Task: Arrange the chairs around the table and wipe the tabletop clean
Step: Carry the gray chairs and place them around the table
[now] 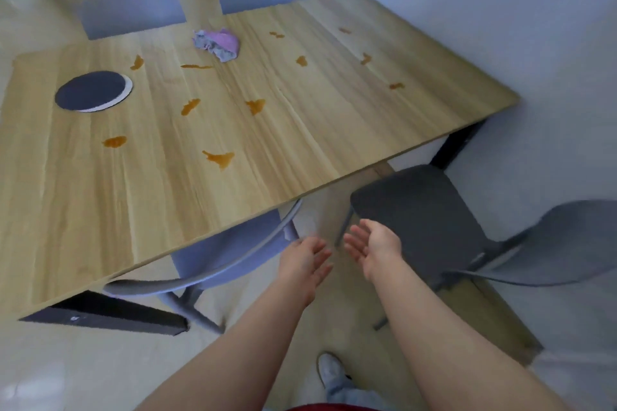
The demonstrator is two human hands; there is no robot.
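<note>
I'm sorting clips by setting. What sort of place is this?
Most likely a dining area in a home. A wooden dining table has grey chairs around it, there is a pale tiled floor, and a cleaning cloth lies among orange spills on the tabletop.

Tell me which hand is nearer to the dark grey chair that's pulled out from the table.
Right. The right hand hovers open just off the front corner of the dark grey chair seat. The left hand is farther away, open, beside the tucked-in lighter chair.
</note>
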